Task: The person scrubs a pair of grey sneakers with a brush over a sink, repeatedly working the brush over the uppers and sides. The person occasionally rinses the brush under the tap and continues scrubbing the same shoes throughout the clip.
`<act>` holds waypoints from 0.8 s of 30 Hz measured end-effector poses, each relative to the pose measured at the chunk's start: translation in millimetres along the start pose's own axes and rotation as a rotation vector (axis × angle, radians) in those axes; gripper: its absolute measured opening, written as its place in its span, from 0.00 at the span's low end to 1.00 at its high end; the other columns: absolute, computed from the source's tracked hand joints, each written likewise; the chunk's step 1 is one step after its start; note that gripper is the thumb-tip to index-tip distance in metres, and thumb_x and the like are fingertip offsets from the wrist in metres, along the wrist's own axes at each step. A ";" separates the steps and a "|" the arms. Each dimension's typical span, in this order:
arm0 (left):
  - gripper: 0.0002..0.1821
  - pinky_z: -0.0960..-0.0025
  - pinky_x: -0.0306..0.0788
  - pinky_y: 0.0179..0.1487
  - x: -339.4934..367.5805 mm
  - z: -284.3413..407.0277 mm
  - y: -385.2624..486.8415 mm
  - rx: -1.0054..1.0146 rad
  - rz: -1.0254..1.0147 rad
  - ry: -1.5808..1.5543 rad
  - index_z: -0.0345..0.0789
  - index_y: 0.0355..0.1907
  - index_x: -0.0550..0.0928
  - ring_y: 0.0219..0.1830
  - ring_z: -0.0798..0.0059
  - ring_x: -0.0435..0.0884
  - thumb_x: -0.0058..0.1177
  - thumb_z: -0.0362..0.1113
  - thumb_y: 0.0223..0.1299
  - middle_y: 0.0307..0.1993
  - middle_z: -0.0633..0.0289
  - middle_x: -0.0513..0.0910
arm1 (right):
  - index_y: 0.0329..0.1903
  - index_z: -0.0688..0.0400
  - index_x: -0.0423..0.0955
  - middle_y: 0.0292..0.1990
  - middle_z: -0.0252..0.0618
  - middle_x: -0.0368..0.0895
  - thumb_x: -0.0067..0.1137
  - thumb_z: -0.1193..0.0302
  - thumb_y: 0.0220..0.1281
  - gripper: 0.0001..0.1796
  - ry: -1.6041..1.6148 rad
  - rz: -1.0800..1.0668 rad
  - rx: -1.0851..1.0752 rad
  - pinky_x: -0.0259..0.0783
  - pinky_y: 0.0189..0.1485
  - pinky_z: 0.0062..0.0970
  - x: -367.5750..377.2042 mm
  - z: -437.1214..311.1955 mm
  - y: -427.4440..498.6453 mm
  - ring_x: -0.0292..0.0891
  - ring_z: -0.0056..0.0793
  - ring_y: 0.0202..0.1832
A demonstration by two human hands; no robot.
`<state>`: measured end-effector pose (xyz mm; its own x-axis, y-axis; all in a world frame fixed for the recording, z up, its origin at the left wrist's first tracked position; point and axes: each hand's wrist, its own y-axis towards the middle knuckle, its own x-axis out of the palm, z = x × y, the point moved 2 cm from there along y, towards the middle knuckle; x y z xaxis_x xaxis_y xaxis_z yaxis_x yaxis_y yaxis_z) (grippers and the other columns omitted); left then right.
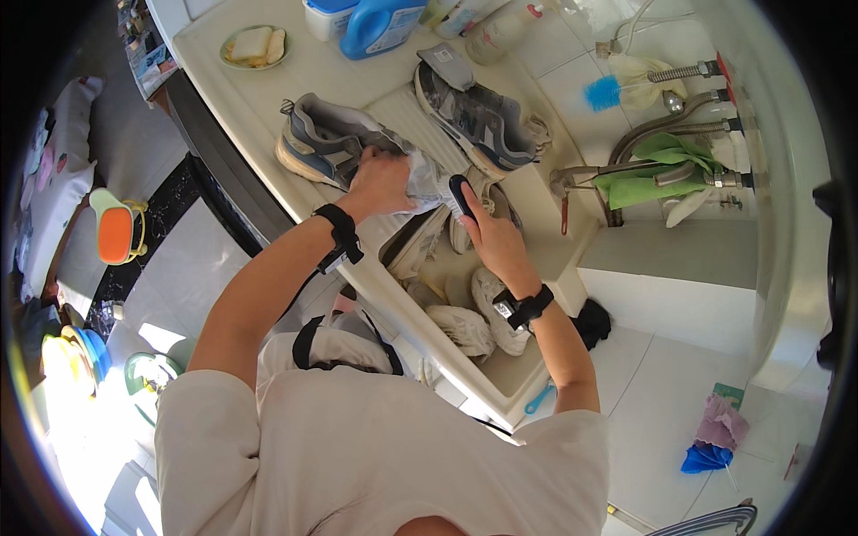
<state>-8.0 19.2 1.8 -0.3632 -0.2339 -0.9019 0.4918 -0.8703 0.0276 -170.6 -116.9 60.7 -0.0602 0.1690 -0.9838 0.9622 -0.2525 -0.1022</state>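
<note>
My left hand [381,181] grips a light shoe tongue [423,177] that is pulled out from a grey and blue sneaker [322,144] lying on the sink's ledge. In my right hand [495,241] is a scrub brush with a dark handle [462,194]; its white bristles touch the tongue. A second grey and blue sneaker [479,124] lies behind on the ribbed washboard, with a grey insole [446,65] on it. Below my hands, the sink basin [519,358] holds several light shoes, among them a white sneaker [462,329], partly hidden by my right arm.
Along the back stand a blue detergent bottle [382,27], a white tub [328,19] and a pump bottle [499,37]. A plate with soap bars [253,48] sits at the ledge's left. The faucet [570,179], green cloth [653,171] and hoses are to the right.
</note>
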 end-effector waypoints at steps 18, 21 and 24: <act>0.32 0.59 0.61 0.55 -1.0 -0.7 -0.7 0.017 -0.008 0.026 0.32 0.36 0.76 0.42 0.55 0.79 0.68 0.56 0.33 0.34 0.50 0.81 | 0.71 0.48 0.54 0.28 0.55 0.79 0.44 0.59 0.71 0.28 0.371 0.310 -0.023 0.66 0.24 0.32 41.2 21.6 41.5 0.73 0.47 0.21; 0.32 0.59 0.61 0.55 -0.2 -1.0 -0.1 0.032 0.005 0.018 0.32 0.36 0.76 0.43 0.55 0.79 0.68 0.56 0.34 0.35 0.50 0.81 | 0.71 0.51 0.54 0.22 0.51 0.76 0.43 0.59 0.71 0.28 0.618 0.289 0.086 0.64 0.21 0.36 50.5 26.6 63.6 0.70 0.42 0.16; 0.33 0.59 0.60 0.55 1.7 -2.2 3.6 0.019 -0.006 0.049 0.32 0.38 0.77 0.42 0.57 0.80 0.67 0.57 0.34 0.34 0.51 0.82 | 0.71 0.51 0.54 0.15 0.40 0.68 0.40 0.59 0.72 0.28 1.100 0.094 0.388 0.60 0.15 0.34 55.6 15.6 34.2 0.61 0.32 0.11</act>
<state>-5.1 16.6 -0.6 -0.3266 -0.2072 -0.9222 0.4741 -0.8800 0.0298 -145.2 -131.0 0.1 0.4520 0.8198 -0.3515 0.7938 -0.5495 -0.2608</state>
